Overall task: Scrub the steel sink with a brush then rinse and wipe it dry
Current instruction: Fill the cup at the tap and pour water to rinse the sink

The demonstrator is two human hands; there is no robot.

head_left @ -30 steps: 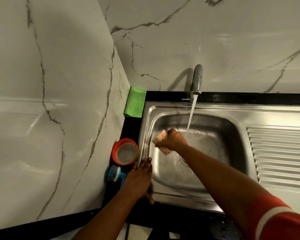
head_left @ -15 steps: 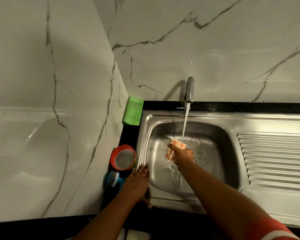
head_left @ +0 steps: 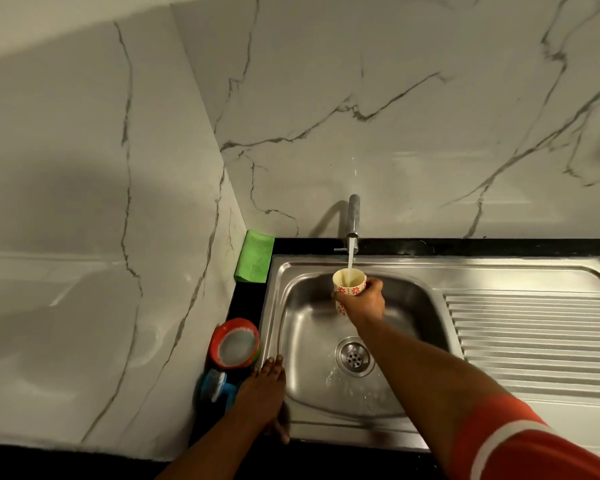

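At the far left, in the corner of the marble wall (head_left: pixel 84 202), a green cloth (head_left: pixel 254 256) leans against the tiles on the black bench (head_left: pixel 246 306). Nearer the person sits a red bowl (head_left: pixel 235 344) with cloudy liquid in it, and just below it a blue brush (head_left: pixel 216 385) lies on the bench, partly hidden by the left hand (head_left: pixel 262 398). That hand rests flat on the left rim of the steel sink (head_left: pixel 413 268), fingers straight and holding nothing. In the basin the drain (head_left: pixel 354 356) shows, with water pooled around it. Above the basin the right hand (head_left: pixel 364 303) grips a white cup (head_left: pixel 349 282) with red flower marks, fingers curled round it, mouth up under the stream from the tap (head_left: pixel 353 216). To the right runs the ribbed drainboard (head_left: pixel 534 337). A red sleeve (head_left: pixel 520 441) with a white band covers the right upper arm.
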